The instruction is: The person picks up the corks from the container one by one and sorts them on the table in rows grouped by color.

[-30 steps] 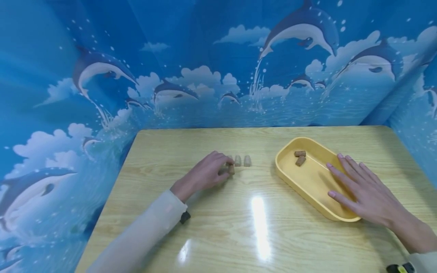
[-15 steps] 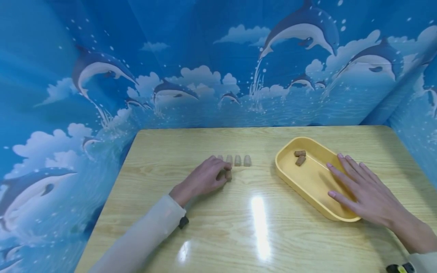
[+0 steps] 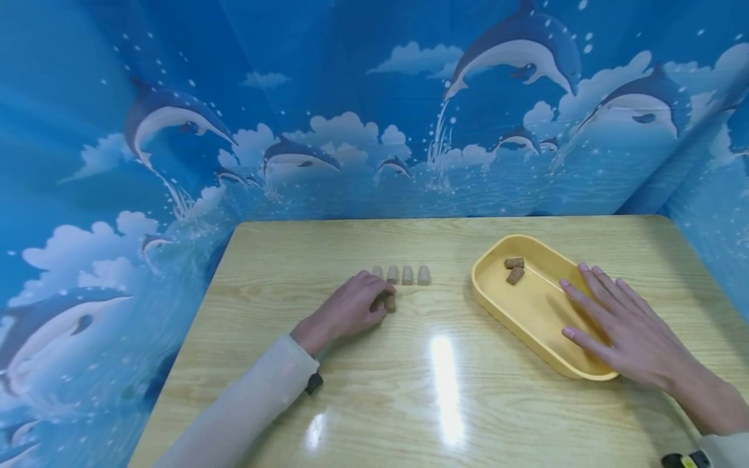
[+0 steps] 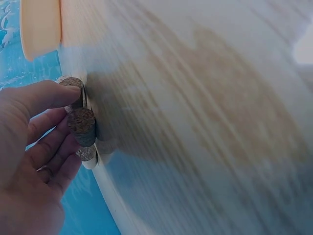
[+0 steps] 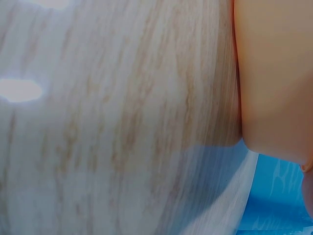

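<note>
My left hand (image 3: 351,304) pinches a brown cork stopper (image 3: 390,303) at the table, just in front of a row of several pale corks (image 3: 407,275). In the left wrist view the thumb lies over the held cork (image 4: 72,84). A second cork (image 4: 81,127) stands right beside it, near the curled fingers, hidden under the hand in the head view. My right hand (image 3: 629,328) lies with straight, spread fingers across the near right rim of a yellow tray (image 3: 521,328). Two brown corks (image 3: 515,276) lie at the tray's far end.
The wood-grain table (image 3: 374,403) has its far edge against a blue dolphin-print curtain (image 3: 363,97). The tray takes up the right side, angled. Bright light reflections (image 3: 446,390) show on the near tabletop.
My left hand has moved slightly left and nearer with the cork, bringing more of the pale row into view. The right hand and tray have stayed put.
</note>
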A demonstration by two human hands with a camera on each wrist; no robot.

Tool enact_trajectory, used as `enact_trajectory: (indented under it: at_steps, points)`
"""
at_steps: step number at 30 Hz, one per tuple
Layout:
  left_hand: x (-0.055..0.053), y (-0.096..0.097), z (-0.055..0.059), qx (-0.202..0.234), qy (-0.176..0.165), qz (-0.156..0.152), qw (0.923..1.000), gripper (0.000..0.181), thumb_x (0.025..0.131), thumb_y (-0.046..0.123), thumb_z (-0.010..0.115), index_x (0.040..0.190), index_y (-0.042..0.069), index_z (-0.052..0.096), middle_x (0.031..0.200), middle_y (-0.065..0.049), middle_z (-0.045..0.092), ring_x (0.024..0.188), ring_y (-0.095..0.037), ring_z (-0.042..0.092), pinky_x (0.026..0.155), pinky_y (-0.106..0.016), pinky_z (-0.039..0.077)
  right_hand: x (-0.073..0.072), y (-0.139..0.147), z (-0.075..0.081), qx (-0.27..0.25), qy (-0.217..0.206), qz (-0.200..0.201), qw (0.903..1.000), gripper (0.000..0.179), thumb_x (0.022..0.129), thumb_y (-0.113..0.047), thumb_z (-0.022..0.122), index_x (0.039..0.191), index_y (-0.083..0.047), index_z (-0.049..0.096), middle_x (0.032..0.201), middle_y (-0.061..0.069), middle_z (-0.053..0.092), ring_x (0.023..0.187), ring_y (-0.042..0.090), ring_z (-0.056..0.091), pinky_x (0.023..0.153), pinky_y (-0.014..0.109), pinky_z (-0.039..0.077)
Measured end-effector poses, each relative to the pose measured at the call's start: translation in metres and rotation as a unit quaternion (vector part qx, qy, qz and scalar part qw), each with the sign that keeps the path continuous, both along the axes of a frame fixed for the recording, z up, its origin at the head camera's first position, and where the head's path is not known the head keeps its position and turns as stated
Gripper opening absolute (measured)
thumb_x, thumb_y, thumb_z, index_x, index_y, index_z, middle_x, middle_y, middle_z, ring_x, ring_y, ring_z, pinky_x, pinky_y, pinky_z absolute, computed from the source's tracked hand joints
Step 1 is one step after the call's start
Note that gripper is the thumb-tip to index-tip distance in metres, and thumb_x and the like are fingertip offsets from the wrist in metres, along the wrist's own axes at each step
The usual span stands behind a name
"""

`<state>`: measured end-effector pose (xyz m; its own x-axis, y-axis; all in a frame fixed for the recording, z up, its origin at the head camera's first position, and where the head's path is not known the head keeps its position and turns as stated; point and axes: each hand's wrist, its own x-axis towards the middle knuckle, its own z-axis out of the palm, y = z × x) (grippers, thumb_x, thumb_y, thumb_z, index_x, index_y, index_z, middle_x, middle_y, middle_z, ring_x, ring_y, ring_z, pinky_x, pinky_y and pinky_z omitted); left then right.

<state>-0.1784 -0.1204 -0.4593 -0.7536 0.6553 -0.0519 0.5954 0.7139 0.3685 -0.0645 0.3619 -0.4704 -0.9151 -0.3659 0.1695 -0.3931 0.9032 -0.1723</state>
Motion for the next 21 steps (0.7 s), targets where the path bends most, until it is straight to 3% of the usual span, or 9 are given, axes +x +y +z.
enact_trajectory:
  at_steps: [21]
  points:
    - [0.0014, -0.002, -0.003, 0.004, -0.02, 0.008, 0.9998, 0.04, 0.101, 0.013, 0.077, 0.141, 0.012, 0.07, 0.133, -0.003, 0.074, 0.127, -0.022, 0.063, 0.11, -0.041, 0.055, -0.0014, 0.0011, -0.0013, -0.003, 0.003, 0.004, 1.0, 0.087, 0.103, -0.041, 0.071, 0.175, -0.021, 0.027, 0.185, 0.004, -0.001, 0.171, 0.019, -0.007, 0.137, 0.033, -0.013]
